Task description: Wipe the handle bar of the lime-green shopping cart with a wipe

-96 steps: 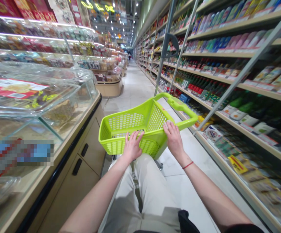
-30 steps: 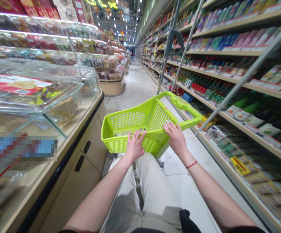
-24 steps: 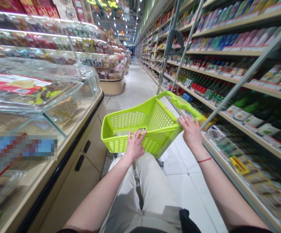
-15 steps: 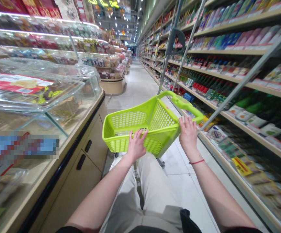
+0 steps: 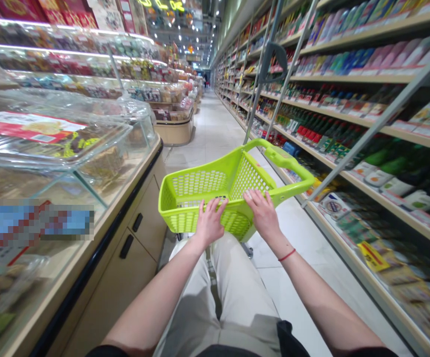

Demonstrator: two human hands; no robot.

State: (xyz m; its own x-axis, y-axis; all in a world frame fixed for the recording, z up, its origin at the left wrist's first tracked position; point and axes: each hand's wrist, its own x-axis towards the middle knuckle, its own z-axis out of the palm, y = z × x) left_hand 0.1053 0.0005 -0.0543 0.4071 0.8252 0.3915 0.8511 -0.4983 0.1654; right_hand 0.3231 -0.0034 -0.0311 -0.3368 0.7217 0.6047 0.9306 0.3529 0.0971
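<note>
- The lime-green perforated plastic shopping cart stands right in front of the person, side-on, with its looped green handle towards the right; turned so, it seems placed to keep its near rim within easy reach.
- The left hand lies wide, fingers spread over the near rim, palm against the outer wall, perhaps just to steady it.
- The right hand, also fairly wide, drapes fingers over that rim nearer the handle, without holding it; how hard either presses, I can't tell. A thin red cord bracelet circles this wrist.
- The pale cloth trousers come up close behind the cart; contact is hidden.
- To the left, a beige wood-panelled counter carries clear-covered food; to the right, long pale shelves hold rows of goods, likely faced aisleward for shoppers.
</note>
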